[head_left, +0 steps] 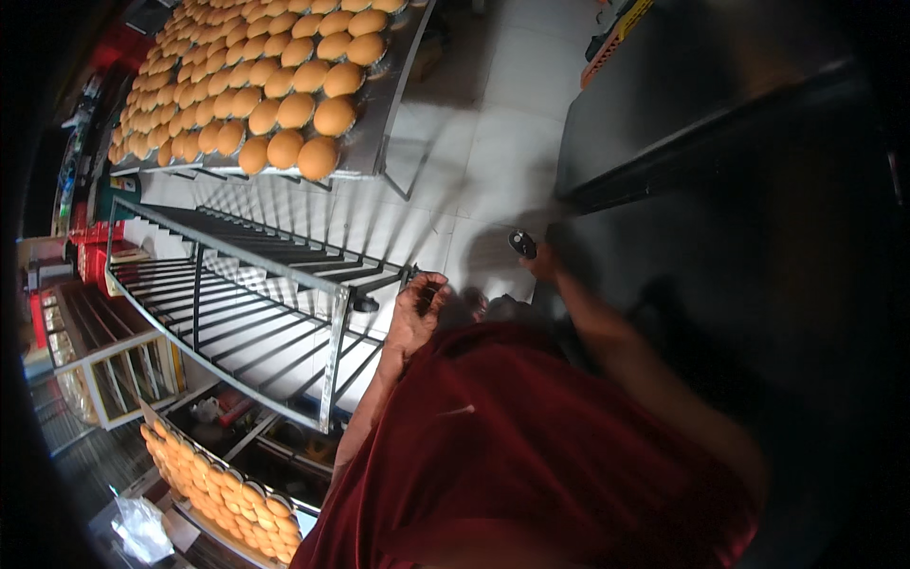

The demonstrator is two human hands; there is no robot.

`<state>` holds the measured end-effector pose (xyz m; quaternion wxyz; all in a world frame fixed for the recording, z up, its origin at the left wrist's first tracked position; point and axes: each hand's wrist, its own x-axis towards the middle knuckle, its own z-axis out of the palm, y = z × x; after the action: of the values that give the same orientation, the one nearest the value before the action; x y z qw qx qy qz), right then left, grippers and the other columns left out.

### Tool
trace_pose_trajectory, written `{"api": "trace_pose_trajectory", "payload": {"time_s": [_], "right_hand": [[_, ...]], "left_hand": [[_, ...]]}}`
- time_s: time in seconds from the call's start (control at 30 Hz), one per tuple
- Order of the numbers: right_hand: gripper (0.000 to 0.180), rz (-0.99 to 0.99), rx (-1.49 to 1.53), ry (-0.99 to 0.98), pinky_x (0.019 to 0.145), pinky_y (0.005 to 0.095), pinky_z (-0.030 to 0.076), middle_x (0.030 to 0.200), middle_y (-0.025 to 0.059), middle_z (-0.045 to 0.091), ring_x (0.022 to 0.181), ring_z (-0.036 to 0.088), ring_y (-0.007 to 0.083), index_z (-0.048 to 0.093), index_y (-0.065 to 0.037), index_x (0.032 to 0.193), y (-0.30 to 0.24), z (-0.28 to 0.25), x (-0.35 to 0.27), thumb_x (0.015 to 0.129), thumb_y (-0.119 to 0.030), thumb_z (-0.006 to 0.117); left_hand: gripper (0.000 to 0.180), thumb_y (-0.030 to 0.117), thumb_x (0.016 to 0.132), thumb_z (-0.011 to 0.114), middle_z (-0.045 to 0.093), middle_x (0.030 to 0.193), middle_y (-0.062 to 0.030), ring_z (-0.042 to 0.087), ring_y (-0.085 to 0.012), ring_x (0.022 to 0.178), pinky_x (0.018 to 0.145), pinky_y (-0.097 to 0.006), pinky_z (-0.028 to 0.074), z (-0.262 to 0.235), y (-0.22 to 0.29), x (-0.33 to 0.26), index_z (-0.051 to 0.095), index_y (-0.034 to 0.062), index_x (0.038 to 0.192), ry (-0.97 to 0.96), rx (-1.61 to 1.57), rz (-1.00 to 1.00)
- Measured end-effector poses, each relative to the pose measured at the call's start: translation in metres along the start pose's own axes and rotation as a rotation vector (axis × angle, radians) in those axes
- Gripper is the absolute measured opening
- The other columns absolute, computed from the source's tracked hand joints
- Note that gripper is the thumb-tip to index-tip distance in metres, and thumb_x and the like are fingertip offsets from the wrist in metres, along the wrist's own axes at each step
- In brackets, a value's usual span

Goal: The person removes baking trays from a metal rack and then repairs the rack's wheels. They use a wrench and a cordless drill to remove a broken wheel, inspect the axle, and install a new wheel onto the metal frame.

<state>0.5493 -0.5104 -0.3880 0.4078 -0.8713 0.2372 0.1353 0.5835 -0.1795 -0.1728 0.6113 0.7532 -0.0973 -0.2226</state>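
Observation:
My left hand is beside the near end of a tall metal rack, its fingers curled in toward the thumb. Whether anything lies inside those fingers I cannot make out. My right hand is closed on a small black oval object with pale spots on it, close to a dark cabinet-like unit. The kind of that object is too dark and small to tell. The rack has rows of thin bars and stands on my left.
A metal table full of round golden-brown buns in cups stands at the far left. More buns fill a tray at the lower left. A display case is further left. White tiled floor runs between table and dark unit.

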Motion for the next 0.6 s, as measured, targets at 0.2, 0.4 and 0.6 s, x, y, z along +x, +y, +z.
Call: {"api": "trace_pose_trajectory", "payload": {"time_s": [0.2, 0.4, 0.6], "right_hand": [[0.031, -0.096, -0.027, 0.022, 0.07, 0.0448, 0.051, 0.079, 0.0215, 0.069, 0.077, 0.07, 0.0331, 0.069, -0.001, 0.09, -0.043, -0.049, 0.089, 0.077, -0.028, 0.077], [0.038, 0.128, -0.123, 0.068, 0.083, 0.0508, 0.051, 0.099, 0.0249, 0.069, 0.097, 0.066, 0.0432, 0.07, -0.008, 0.106, -0.108, -0.139, 0.213, 0.084, -0.04, 0.068], [0.054, 0.379, -0.202, 0.303, 0.089, 0.0498, 0.052, 0.108, 0.0249, 0.069, 0.103, 0.065, 0.0429, 0.068, 0.0, 0.11, -0.134, -0.24, 0.319, 0.089, -0.05, 0.062]], "left_hand": [[0.019, 0.007, 0.093, 0.066, 0.068, 0.096, -0.0072, 0.063, -0.0122, 0.09, 0.082, -0.028, 0.05, -0.001, 0.052, 0.181, 0.061, 0.0008, 0.11, -0.208, 0.143, 0.048], [0.032, 0.011, 0.087, 0.072, 0.067, 0.101, -0.0103, 0.064, -0.02, 0.094, 0.088, -0.033, 0.048, -0.028, 0.189, 0.406, 0.058, 0.0038, 0.114, -0.354, -0.086, 0.365], [0.04, 0.021, 0.08, 0.082, 0.065, 0.104, -0.007, 0.065, -0.0255, 0.085, 0.074, -0.038, 0.053, -0.035, 0.413, 0.598, 0.062, 0.007, 0.111, -0.576, -0.086, 1.318]]}}
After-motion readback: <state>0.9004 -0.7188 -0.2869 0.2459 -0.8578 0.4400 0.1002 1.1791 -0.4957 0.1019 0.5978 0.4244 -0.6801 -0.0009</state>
